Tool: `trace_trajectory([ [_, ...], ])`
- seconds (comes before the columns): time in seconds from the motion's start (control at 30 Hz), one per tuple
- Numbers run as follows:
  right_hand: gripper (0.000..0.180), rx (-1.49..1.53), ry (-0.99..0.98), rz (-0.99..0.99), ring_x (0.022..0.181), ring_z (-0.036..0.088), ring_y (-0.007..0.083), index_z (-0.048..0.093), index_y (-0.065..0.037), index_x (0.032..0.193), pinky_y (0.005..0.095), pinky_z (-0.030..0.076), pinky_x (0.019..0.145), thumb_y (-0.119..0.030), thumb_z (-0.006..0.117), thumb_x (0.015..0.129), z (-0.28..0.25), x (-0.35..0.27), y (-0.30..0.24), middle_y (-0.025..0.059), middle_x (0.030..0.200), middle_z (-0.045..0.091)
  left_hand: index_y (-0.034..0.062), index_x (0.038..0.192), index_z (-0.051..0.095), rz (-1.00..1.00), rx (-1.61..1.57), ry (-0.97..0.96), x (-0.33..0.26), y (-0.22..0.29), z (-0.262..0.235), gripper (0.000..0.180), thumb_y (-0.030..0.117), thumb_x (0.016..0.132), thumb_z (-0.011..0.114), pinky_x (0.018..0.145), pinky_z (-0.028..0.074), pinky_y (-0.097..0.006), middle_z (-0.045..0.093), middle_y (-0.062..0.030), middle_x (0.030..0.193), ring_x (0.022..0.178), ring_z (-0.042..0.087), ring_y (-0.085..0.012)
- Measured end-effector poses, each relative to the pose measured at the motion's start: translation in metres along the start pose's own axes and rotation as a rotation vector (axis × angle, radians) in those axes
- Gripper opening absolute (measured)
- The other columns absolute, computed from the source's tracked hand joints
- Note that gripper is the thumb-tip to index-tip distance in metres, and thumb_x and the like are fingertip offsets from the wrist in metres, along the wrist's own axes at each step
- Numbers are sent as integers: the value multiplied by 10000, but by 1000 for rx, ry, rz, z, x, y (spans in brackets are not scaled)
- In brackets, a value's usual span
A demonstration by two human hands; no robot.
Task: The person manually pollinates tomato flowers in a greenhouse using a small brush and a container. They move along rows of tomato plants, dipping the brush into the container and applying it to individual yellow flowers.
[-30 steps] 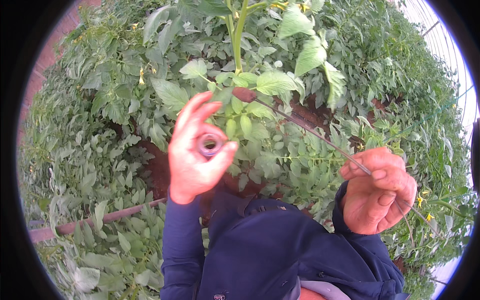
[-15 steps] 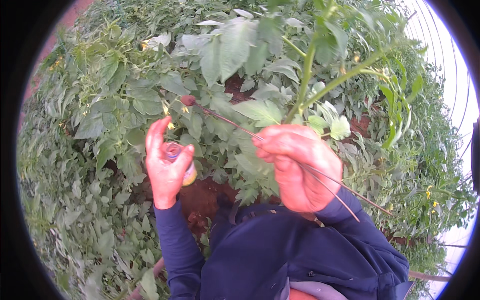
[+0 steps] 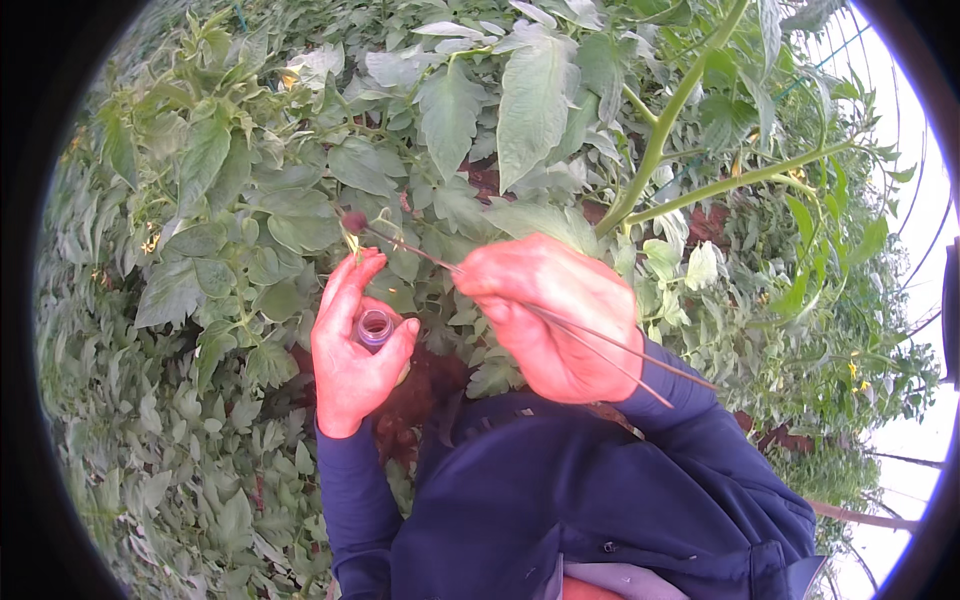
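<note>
Surrounding leafy plants [image 3: 250, 230], left hand [image 3: 355, 350] gripping vial [image 3: 374, 327], right hand [image 3: 555, 315] pinching stick [image 3: 600, 345].

A greenhouse, probably: dense tomato plants [image 3: 250, 200] are seen all around the hands, with curved roof framing [image 3: 915, 190] to their right.

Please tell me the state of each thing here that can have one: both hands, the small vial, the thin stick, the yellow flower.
Left hand: closed around the vial.
Small clear open-topped vial: uncapped, mouth up.
Right hand: pinching the stick.
Thin brown stick with dark tufted tip: tip touching the flower.
Small yellow flower: on its plant.
</note>
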State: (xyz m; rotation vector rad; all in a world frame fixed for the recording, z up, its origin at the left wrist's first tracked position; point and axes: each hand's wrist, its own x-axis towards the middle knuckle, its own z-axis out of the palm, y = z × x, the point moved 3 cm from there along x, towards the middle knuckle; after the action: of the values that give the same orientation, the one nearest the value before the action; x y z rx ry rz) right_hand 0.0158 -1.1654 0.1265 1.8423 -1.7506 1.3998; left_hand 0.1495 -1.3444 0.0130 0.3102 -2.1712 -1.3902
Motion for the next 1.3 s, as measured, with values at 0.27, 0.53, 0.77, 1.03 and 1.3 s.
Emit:
trace_trajectory([
  [0.27, 121, 149, 3, 169, 900, 763, 315, 720, 48, 1052, 393, 606, 814, -21, 620, 1058, -30, -5, -14, 177, 994, 763, -62, 1441, 615, -13, 142, -18, -5, 12, -3, 655, 21, 822, 812, 1164, 430, -424, 784, -152, 1150, 1497, 503, -292],
  [0.53, 173, 111, 107, 167, 892, 726, 226, 698, 49, 1147, 330, 602, 796, -92, 604, 1116, -29, -10, 11, 170, 1034, 746, -8, 1471, 621, -98, 16, 54, -10, 8, 6, 672, 41, 830, 821, 1215, 364, -468, 773, -55, 880, 1534, 455, -320],
  [0.77, 190, 167, 92, 231, 857, 713, 188, 694, 71, 1167, 314, 599, 773, -89, 605, 1116, -31, -18, 25, 183, 1080, 737, 53, 1569, 543, -62, -1, -1, -5, 3, 46, 820, 33, 804, 837, 1049, 500, -363, 751, -135, 1083, 1308, 636, -219],
  [1.03, 192, 233, 112, 229, 843, 703, 177, 696, 73, 1163, 306, 598, 753, -96, 618, 1113, -29, -21, 27, 183, 1082, 735, -1, 1505, 587, 29, 170, -9, 18, -6, 47, 744, -7, 799, 822, 1037, 515, -362, 735, -185, 1247, 1233, 638, -231],
  [1.3, 223, 373, 133, 403, 868, 713, 143, 680, 53, 1195, 287, 601, 777, -139, 582, 1138, -42, -26, 24, 167, 1117, 732, -84, 1396, 635, -15, -41, -5, 7, 5, 48, 603, 70, 840, 811, 1209, 371, -457, 792, -115, 998, 1470, 490, -300],
])
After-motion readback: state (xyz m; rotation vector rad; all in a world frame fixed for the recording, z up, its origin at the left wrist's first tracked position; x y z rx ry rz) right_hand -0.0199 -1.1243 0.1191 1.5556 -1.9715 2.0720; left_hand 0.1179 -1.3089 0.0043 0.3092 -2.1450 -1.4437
